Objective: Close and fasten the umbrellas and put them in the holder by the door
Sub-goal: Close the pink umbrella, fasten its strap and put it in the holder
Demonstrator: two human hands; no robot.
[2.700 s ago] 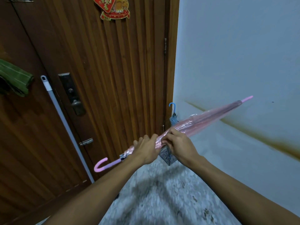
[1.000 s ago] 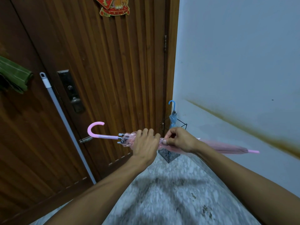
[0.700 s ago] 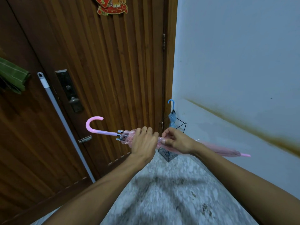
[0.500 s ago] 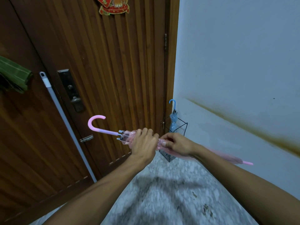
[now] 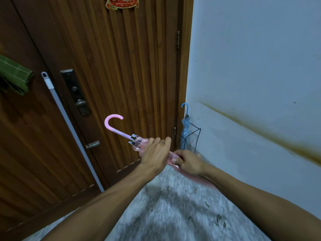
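Note:
A closed pink umbrella (image 5: pixel 139 144) lies slanted across the middle of the view, its curved handle raised to the upper left and its tip end dropping to the lower right behind my right forearm. My left hand (image 5: pixel 155 154) grips the folded canopy just below the rib ends. Right beside it, my right hand (image 5: pixel 188 161) pinches the canopy between thumb and fingers. Just beyond my hands, a black wire holder (image 5: pixel 196 136) stands in the corner by the door. In it stands a closed blue umbrella (image 5: pixel 185 126) with its hook handle up.
A brown wooden door (image 5: pixel 112 75) with a dark lock plate fills the left. A grey pole (image 5: pixel 69 126) leans against it. A green cloth (image 5: pixel 13 77) hangs at the far left. A pale stained wall (image 5: pixel 260 75) runs along the right, above a speckled stone floor (image 5: pixel 173 211).
The pink umbrella has swung round: its handle rose from low left to upper left and its tip dropped from upper right to lower right. Both hands stayed on the canopy.

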